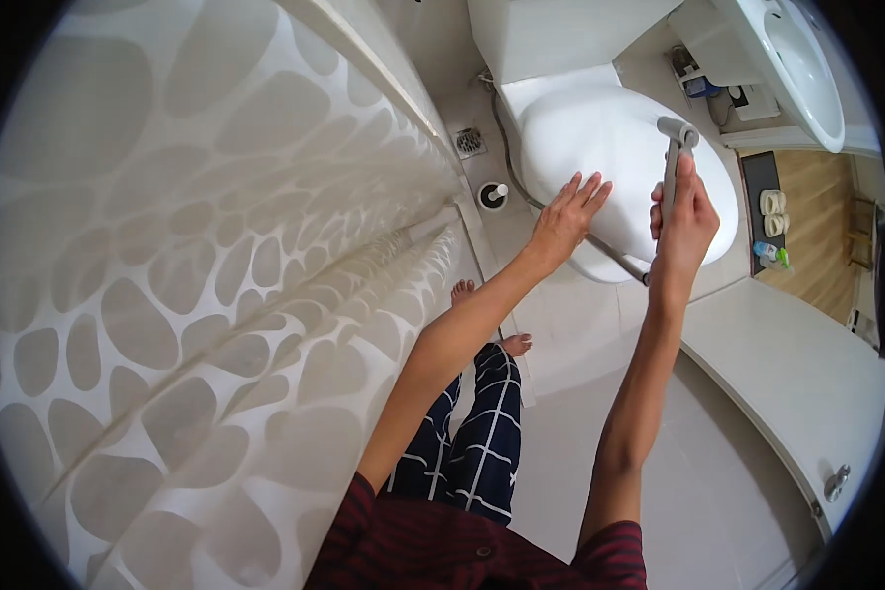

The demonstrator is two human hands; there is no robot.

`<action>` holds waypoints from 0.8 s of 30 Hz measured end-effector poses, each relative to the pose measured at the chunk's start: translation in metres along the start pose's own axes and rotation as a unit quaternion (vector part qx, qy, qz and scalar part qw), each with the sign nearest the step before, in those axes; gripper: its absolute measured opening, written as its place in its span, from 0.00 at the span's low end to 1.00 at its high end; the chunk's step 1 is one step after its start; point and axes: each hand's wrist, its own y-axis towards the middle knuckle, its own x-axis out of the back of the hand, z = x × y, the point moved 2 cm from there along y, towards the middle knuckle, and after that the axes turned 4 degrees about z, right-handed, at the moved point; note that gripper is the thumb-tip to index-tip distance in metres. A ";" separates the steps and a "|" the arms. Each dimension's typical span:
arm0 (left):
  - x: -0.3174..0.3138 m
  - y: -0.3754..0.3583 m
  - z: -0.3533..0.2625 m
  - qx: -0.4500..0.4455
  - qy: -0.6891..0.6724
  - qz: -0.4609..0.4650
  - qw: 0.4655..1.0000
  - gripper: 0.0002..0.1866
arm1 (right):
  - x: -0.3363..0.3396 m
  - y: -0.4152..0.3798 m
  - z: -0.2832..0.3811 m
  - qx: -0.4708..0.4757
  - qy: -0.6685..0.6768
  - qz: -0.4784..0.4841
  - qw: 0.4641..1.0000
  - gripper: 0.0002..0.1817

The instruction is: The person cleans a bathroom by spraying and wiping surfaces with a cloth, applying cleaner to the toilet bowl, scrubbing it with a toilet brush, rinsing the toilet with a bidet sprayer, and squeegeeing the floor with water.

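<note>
My right hand (685, 218) is wrapped around the handle of a grey bidet sprayer (677, 133), its head up over the closed white toilet lid (585, 123). A grey hose (615, 258) passes between my hands and along the toilet's side toward the wall. My left hand (567, 218) lies with fingers spread over the near edge of the lid, its palm side hidden.
A patterned shower curtain (177, 324) hangs on the left. Beside the toilet stand a brush holder (493, 196) and a floor drain (470, 143). To the right are a washbasin (801, 64), an open door (787, 383) and slippers (774, 212) on a dark mat.
</note>
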 end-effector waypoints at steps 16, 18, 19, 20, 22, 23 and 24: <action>-0.007 -0.003 0.000 -0.002 0.017 0.034 0.999 0.38 | -0.040 0.021 0.002 -0.095 0.027 0.146 0.984 0.23; -0.011 -0.007 0.001 0.000 0.014 0.027 1.000 0.37 | -0.041 0.020 -0.001 -0.071 0.002 0.144 0.987 0.23; -0.012 -0.007 0.001 0.000 0.012 0.025 1.000 0.37 | -0.040 0.022 -0.003 -0.066 0.004 0.141 0.988 0.22; -0.012 -0.006 0.001 -0.002 0.010 0.022 1.000 0.36 | -0.040 0.023 -0.004 -0.059 0.008 0.138 0.989 0.22; -0.010 -0.005 0.002 -0.006 0.009 0.013 1.000 0.35 | -0.040 0.023 -0.007 0.000 -0.027 0.111 0.993 0.22; -0.010 -0.007 0.001 -0.006 0.007 0.010 1.000 0.35 | -0.040 0.021 -0.009 0.028 -0.045 0.097 0.994 0.22; -0.010 -0.009 -0.001 -0.002 0.011 0.015 1.000 0.34 | -0.040 0.020 -0.011 0.002 -0.047 0.106 0.993 0.22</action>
